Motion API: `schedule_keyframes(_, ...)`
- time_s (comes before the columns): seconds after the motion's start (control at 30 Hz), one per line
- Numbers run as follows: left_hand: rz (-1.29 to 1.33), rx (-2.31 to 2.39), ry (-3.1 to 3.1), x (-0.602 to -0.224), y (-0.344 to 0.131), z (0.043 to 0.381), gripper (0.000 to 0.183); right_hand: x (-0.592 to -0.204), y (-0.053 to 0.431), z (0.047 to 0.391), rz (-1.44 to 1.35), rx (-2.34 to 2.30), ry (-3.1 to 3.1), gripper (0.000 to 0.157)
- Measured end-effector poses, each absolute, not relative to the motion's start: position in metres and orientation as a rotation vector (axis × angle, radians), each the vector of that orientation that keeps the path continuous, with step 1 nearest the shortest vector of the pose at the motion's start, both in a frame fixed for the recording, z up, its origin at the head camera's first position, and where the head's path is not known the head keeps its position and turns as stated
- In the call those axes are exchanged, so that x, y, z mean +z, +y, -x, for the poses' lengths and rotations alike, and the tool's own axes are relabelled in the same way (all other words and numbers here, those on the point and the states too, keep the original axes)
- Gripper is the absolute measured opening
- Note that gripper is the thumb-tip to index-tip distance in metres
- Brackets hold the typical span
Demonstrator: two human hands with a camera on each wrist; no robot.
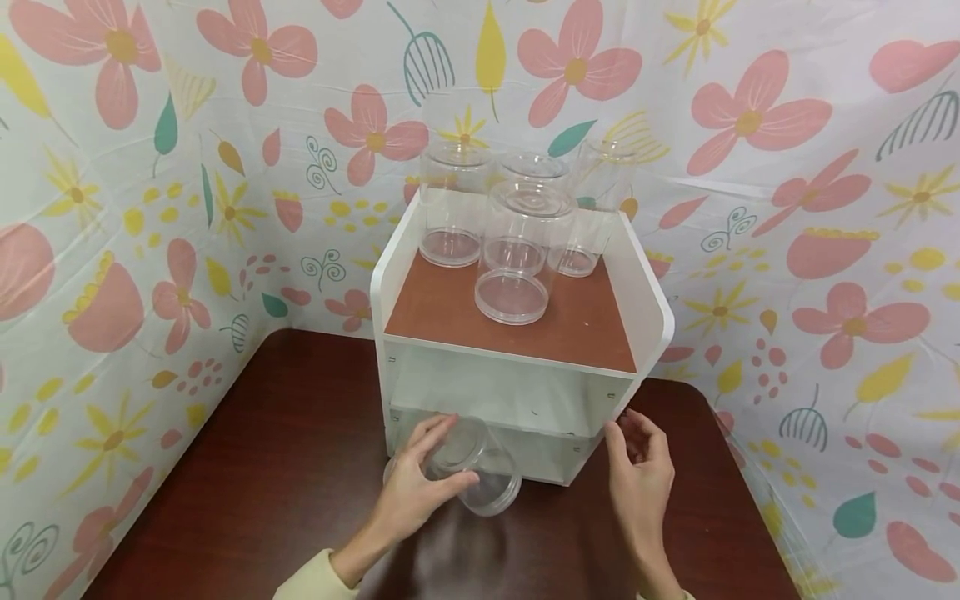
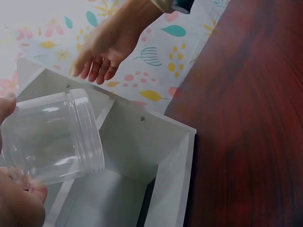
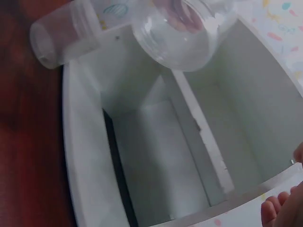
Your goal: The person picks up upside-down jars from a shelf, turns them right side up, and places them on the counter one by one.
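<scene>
My left hand (image 1: 412, 487) grips a clear plastic jar (image 1: 491, 479) with the thumb on one side and fingers on the other. The jar is tilted in front of the white shelf unit's (image 1: 480, 387) lower compartments. In the left wrist view the clear jar (image 2: 52, 137) has its ridged end towards the shelf opening. My right hand (image 1: 641, 471) is beside the unit's right side edge, fingers loosely bent, holding nothing; contact with the edge is unclear. A second clear jar (image 3: 59, 40) stands to the left, mostly hidden behind my left hand in the head view.
Several clear jars (image 1: 517, 258) stand on the unit's brown top shelf (image 1: 442, 308), between its raised sides. The lower part has two white compartments split by a shelf board (image 3: 203, 127). Dark wood table (image 1: 285, 450) lies underneath; a flowered cloth (image 1: 285, 167) hangs behind.
</scene>
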State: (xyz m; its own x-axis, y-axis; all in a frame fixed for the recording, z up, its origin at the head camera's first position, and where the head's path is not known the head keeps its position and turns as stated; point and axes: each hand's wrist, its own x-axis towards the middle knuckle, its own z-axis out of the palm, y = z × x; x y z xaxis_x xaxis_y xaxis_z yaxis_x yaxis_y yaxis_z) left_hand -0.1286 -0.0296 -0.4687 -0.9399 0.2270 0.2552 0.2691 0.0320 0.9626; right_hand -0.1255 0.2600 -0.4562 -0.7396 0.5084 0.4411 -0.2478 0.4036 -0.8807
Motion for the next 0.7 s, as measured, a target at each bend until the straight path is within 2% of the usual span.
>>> schedule_keyframes(0.33, 0.541, -2.208, -2.097, -0.475, -0.027, 0.132, 0.073, -0.476, 0.24, 0.106, 0.177, 1.483, -2.026, 0.024)
schedule_keyframes(0.7, 0.521, -2.255, -2.014, -0.475, -0.023, 0.132, 0.067, -0.494, 0.217, 0.094, -0.222, 1.579, -2.187, 0.046)
